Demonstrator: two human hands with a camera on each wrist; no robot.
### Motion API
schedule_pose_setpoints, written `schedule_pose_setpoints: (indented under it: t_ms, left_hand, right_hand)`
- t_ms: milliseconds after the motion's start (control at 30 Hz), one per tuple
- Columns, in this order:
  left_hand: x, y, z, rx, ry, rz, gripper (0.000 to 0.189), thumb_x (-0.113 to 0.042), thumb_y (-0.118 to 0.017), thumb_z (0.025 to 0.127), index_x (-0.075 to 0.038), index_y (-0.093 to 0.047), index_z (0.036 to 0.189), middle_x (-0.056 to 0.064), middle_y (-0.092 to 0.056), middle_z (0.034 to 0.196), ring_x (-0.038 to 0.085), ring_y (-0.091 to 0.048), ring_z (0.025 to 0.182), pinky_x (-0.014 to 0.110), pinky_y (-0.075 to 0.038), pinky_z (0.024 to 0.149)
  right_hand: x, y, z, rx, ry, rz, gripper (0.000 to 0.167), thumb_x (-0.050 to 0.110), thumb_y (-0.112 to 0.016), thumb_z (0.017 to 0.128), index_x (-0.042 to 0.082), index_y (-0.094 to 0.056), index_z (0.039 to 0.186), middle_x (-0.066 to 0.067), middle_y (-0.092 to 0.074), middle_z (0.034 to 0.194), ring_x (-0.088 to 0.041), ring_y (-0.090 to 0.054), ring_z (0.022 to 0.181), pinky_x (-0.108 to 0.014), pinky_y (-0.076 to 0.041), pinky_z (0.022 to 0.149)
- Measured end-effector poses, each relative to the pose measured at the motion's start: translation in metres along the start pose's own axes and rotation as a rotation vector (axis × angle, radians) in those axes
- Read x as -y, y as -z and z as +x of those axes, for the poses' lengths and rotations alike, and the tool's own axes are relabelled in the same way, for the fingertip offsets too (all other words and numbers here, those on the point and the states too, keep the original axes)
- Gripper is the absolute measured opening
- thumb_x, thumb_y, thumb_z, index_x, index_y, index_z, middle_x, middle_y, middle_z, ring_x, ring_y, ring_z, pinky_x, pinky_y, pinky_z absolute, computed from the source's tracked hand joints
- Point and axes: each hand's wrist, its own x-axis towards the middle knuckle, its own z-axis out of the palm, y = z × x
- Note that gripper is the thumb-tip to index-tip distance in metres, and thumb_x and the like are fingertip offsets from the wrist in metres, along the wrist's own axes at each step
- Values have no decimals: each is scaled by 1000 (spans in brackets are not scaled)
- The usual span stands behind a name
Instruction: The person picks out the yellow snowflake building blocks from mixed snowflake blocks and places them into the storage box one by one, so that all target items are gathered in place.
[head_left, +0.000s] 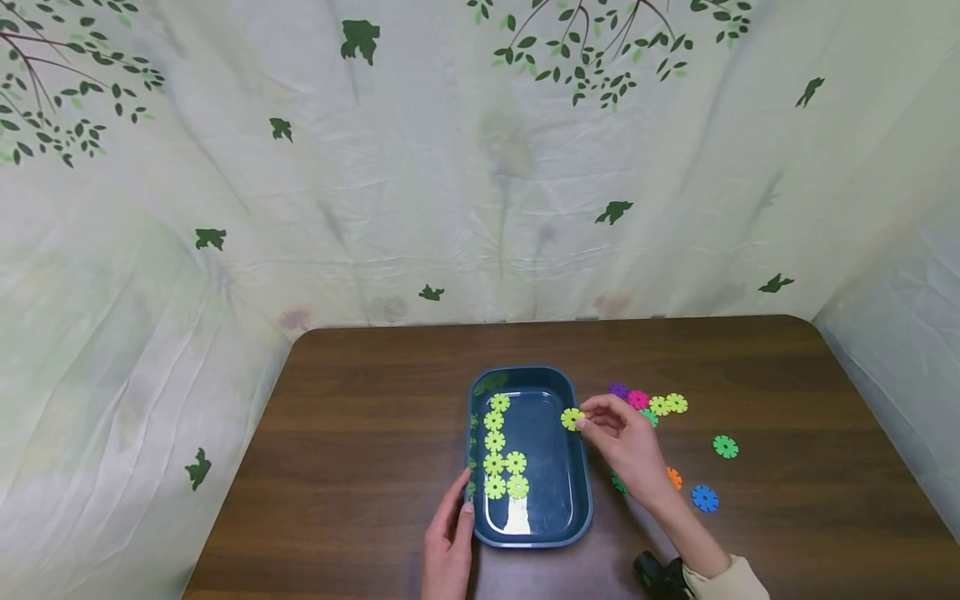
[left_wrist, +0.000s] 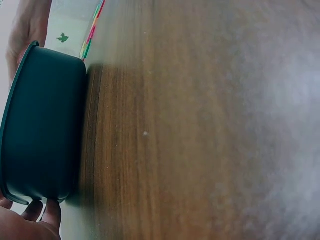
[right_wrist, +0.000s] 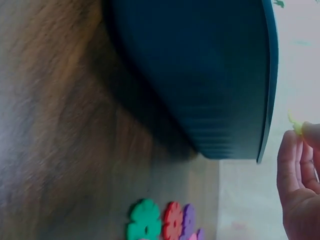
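Observation:
My right hand pinches a yellow flower-shaped disc between thumb and fingertips, over the right rim of a dark blue tray. In the right wrist view the same disc shows edge-on at the fingertips, above the tray's rim. My left hand holds the tray's left side near its front corner, thumb at the rim; the left wrist view shows its fingers against the tray's outer wall. Inside the tray, several yellow flower discs lie in a column along the left, with two more beside its lower end.
Right of the tray on the brown table lie loose flower discs: purple, pink, yellow, green, orange and blue. A white curtain with leaf prints hangs behind the table.

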Motion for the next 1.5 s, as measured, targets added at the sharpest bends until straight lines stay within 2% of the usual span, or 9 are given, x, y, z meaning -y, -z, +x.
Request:
schedule_pose_setpoints:
  t_ms: [100, 167, 267, 333, 567, 767, 1167, 1300, 1500]
  left_hand:
    - [0, 0, 0, -1, -7, -3, 40, -9, -55, 100, -22, -58, 138, -5, -55, 140, 18, -42, 135, 34, -34, 110]
    - [-1, 0, 0, 2, 3, -7, 40, -10, -54, 100, -23, -58, 138, -4, -54, 141, 19, -41, 135, 36, -33, 111]
    - [-2, 0, 1, 9, 15, -9, 39, -11, -54, 101, -24, -58, 137, -3, -53, 142, 22, -40, 137, 46, -31, 112]
    - [-2, 0, 1, 12, 18, -10, 39, -11, -54, 101, -25, -58, 137, -2, -53, 142, 22, -40, 137, 47, -31, 112]
    - [0, 0, 0, 13, 0, -13, 40, -9, -54, 100, -24, -59, 137, -1, -53, 142, 23, -41, 137, 47, -31, 111]
    - [0, 0, 0, 14, -1, -13, 40, -9, -54, 100, -25, -59, 137, -1, -53, 142, 23, -41, 136, 47, -31, 111]
    - [-3, 0, 1, 23, 33, -9, 39, -12, -53, 101, -27, -58, 137, -2, -52, 143, 24, -40, 138, 50, -29, 112]
    - [-4, 0, 2, 32, 61, 1, 38, -14, -53, 102, -28, -57, 137, -1, -51, 145, 25, -38, 139, 52, -28, 113]
    - [-5, 1, 1, 35, 58, 1, 39, -13, -52, 102, -26, -57, 138, 1, -50, 145, 27, -38, 139, 53, -28, 112]
  right_hand:
    - [18, -6, -1, 33, 20, -33, 25, -2, -72, 87, -3, -64, 110, -17, -64, 99, -29, -63, 89, -22, -56, 77]
    - [18, -10, 1, 54, 38, -60, 25, -1, -72, 87, -1, -65, 111, -15, -64, 98, -28, -63, 87, -21, -56, 75]
    - [5, -16, 7, 75, 58, -92, 25, 3, -73, 87, 6, -69, 112, -8, -65, 96, -23, -63, 86, -23, -57, 74]
    - [-4, -21, 11, 85, 73, -119, 24, 6, -75, 87, 11, -71, 110, -4, -65, 95, -19, -63, 84, -24, -57, 73]
    - [-3, -36, 19, 123, 121, -215, 19, 8, -76, 86, 18, -73, 102, 5, -67, 92, -11, -63, 81, -23, -57, 72]
    - [-5, -46, 27, 179, 142, -255, 16, 7, -76, 86, 17, -72, 97, 7, -66, 89, -10, -62, 78, -23, -57, 71]
    - [-9, -58, 53, 383, 189, -451, 9, 10, -74, 88, 13, -71, 96, 7, -66, 87, -7, -60, 76, -22, -54, 70]
    - [-10, -60, 61, 466, 194, -493, 9, 9, -73, 89, 13, -71, 97, 8, -64, 85, -8, -58, 75, -23, -53, 68]
    - [-12, -62, 70, 553, 188, -547, 8, 10, -73, 89, 13, -72, 96, 8, -62, 82, -10, -56, 73, -24, -52, 67]
